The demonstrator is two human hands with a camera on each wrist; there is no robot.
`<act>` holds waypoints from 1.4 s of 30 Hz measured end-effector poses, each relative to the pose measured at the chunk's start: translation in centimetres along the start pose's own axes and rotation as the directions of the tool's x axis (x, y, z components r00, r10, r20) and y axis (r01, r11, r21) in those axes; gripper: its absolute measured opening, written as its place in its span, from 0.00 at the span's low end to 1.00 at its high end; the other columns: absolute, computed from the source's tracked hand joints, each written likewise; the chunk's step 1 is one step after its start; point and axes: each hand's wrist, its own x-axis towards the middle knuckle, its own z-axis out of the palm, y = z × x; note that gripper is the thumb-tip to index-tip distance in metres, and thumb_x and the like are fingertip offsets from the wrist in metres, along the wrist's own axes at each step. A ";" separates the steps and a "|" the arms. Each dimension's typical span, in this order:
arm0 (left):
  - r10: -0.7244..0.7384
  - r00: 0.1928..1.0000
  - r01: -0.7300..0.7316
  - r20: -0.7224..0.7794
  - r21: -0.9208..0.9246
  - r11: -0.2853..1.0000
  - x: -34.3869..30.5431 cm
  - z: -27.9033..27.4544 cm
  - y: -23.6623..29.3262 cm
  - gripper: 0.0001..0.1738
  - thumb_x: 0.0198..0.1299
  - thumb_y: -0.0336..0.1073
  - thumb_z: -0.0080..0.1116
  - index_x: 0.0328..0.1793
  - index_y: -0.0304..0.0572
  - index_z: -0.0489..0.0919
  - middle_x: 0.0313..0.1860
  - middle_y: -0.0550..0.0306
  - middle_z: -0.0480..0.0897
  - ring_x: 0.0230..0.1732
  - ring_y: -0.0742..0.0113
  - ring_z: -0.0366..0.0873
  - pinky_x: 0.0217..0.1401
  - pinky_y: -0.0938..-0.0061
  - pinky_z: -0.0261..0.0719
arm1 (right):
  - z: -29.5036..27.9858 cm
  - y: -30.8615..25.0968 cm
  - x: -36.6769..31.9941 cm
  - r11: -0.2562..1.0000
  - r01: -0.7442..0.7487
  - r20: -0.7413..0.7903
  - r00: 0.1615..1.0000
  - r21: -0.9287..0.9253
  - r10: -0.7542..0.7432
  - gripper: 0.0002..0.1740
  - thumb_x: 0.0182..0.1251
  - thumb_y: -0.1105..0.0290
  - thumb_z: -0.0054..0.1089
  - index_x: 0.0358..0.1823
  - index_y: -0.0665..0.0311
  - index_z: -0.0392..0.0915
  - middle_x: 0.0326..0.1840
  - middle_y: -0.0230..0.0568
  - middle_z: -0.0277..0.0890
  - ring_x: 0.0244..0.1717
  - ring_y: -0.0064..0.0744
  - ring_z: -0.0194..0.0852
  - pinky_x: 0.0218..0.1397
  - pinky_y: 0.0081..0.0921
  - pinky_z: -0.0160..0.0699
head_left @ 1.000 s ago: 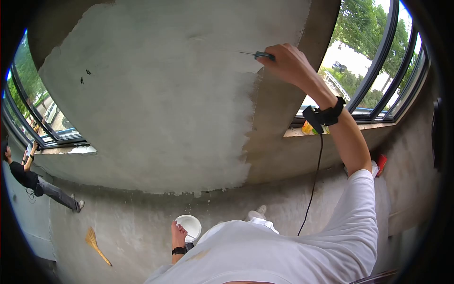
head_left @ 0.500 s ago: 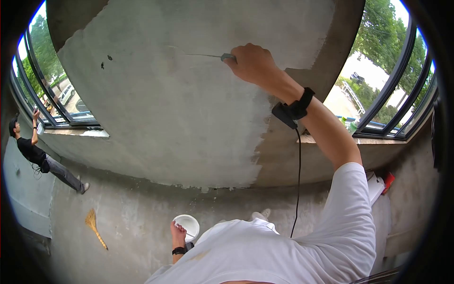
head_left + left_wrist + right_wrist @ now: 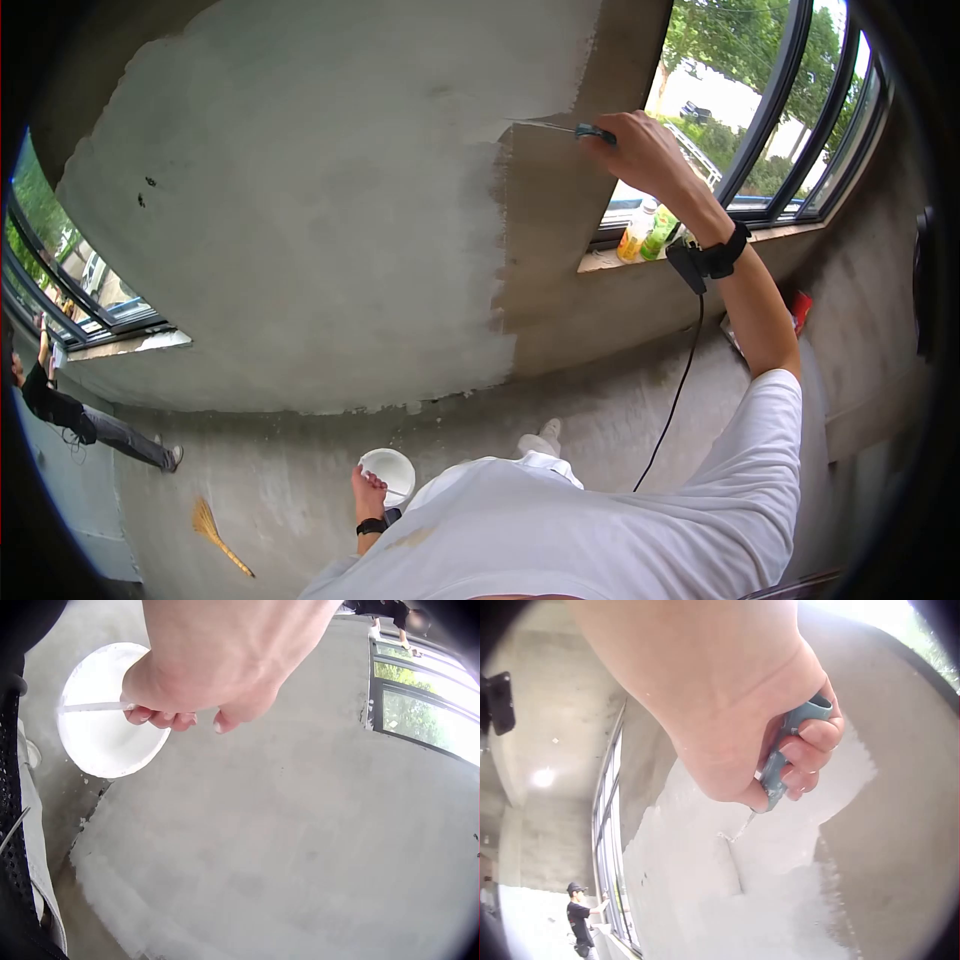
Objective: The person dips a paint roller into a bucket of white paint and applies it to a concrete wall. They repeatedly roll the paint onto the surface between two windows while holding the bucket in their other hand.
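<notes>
My right hand (image 3: pixel 648 152) is raised to the wall and grips the blue-grey handle of a trowel (image 3: pixel 596 133). Its thin blade, seen nearly edge-on, lies along the wall where the pale coating (image 3: pixel 350 220) meets bare brown wall (image 3: pixel 545 200). In the right wrist view, fingers curl round the trowel handle (image 3: pixel 781 765), and whitish paste clings near the blade. Low at my left side, my left hand (image 3: pixel 369 492) holds a white bucket (image 3: pixel 396 466) by its handle. The left wrist view shows the white bar of the bucket (image 3: pixel 112 754) running into the curled fingers.
Windows flank the wall; bottles (image 3: pixel 637 232) stand on the right sill (image 3: pixel 605 262). A straw broom (image 3: pixel 207 522) lies on the floor. Another person in black (image 3: pixel 60 405) stands by the left window. A cable (image 3: pixel 672 420) hangs from my right wrist.
My right hand swept the trowel left across the coating, then came back right to the coating's edge. The head view turned left, then right again. The left hand still holds the bucket.
</notes>
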 end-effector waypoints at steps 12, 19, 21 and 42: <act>-0.014 0.999 0.009 0.053 0.100 0.995 0.6 3.7 1.5 0.20 0.60 0.52 0.54 0.21 0.54 0.66 0.11 0.70 0.61 0.14 0.73 0.56 0.26 0.71 0.59 | -2.4 9.1 -5.7 0.972 -0.129 -0.032 0.992 -0.199 0.125 0.22 0.68 0.54 0.60 0.30 0.69 0.79 0.20 0.51 0.74 0.27 0.52 0.76 0.34 0.45 0.72; -0.029 0.999 0.028 0.028 0.040 0.999 0.9 2.1 0.7 0.18 0.61 0.50 0.55 0.24 0.54 0.65 0.14 0.70 0.59 0.16 0.73 0.55 0.25 0.72 0.57 | -0.9 5.3 -4.0 0.988 -0.075 0.014 0.997 -0.134 0.077 0.19 0.68 0.56 0.59 0.31 0.67 0.78 0.18 0.49 0.73 0.24 0.53 0.74 0.31 0.44 0.71; -0.034 0.999 0.033 0.018 0.026 0.999 1.2 1.3 0.6 0.18 0.61 0.50 0.55 0.24 0.54 0.65 0.14 0.70 0.59 0.16 0.74 0.55 0.24 0.72 0.57 | 0.1 2.4 -3.0 0.999 -0.031 -0.005 1.000 -0.045 0.030 0.17 0.67 0.58 0.59 0.29 0.65 0.79 0.19 0.48 0.75 0.23 0.51 0.77 0.30 0.44 0.73; -0.007 0.993 -0.009 -0.117 -0.138 0.990 -2.3 -5.9 -1.3 0.19 0.59 0.52 0.55 0.21 0.56 0.65 0.11 0.70 0.56 0.14 0.73 0.52 0.23 0.73 0.53 | 12.0 -19.9 6.8 0.941 0.306 -0.025 0.952 0.144 -0.306 0.22 0.68 0.58 0.57 0.20 0.65 0.78 0.15 0.42 0.75 0.20 0.42 0.77 0.23 0.36 0.74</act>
